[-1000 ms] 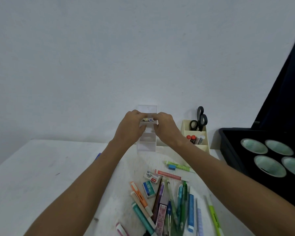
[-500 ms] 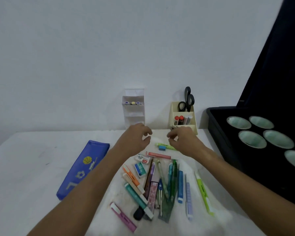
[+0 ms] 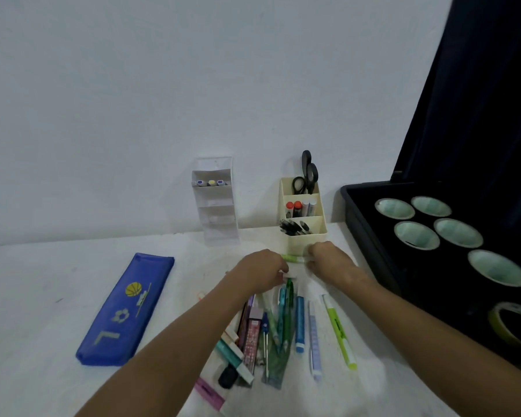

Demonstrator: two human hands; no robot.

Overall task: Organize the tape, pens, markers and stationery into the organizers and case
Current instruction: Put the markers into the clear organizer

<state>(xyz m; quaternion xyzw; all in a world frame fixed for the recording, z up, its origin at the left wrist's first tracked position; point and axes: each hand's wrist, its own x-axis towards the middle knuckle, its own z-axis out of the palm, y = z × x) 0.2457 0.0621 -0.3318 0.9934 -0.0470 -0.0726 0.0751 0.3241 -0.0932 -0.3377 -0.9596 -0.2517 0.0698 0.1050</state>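
Observation:
Loose pens and markers (image 3: 299,323) lie in a pile on the white table (image 3: 42,296). My left hand (image 3: 260,270) hovers over the pile's far end, fingers curled, pinching a small white item (image 3: 290,276). My right hand (image 3: 333,260) pinches the right end of a green highlighter (image 3: 294,258) lying just in front of the cream organizer (image 3: 307,239). That organizer holds black scissors (image 3: 306,176), red-capped markers and black pens. The clear tiered organizer (image 3: 217,218) has three markers in its top tier. A blue pencil case (image 3: 127,308) lies flat to the left.
An open black case (image 3: 361,218) stands at the right with several pale green tape rolls (image 3: 417,235) inside, and a yellow tape roll (image 3: 513,326) near its front. The wall runs close behind both organizers. A lime highlighter (image 3: 339,332) lies at the pile's right edge.
Both hands left the clear organizer's top tier and came down to the table. They now close on items at the far end of the pile. The view tilted downward.

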